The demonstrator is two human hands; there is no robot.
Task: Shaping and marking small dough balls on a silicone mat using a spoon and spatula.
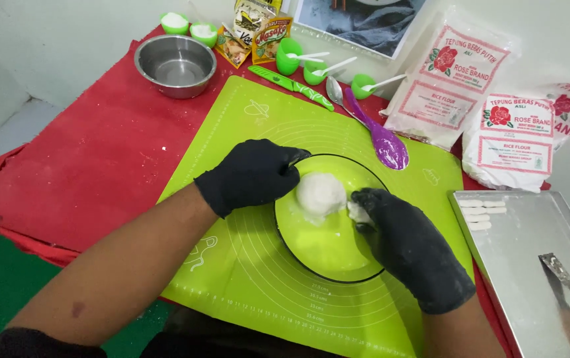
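Note:
A white ball of dough [320, 194] lies in a clear glass bowl [328, 255] on a lime-green silicone mat [258, 278]. My left hand [252, 174], in a black glove, rests on the bowl's left rim and touches the dough ball. My right hand [407, 244], also black-gloved and dusted with flour, pinches a small piece of dough [358, 212] at the ball's right side.
A steel bowl [175, 64] stands at the back left on the red cloth. Green cups with white spoons, a green knife [291, 86], a purple spoon [384, 139] and sachets line the back. Flour bags [447, 79] lie right. A metal tray [530, 265] holds dough sticks and a scraper.

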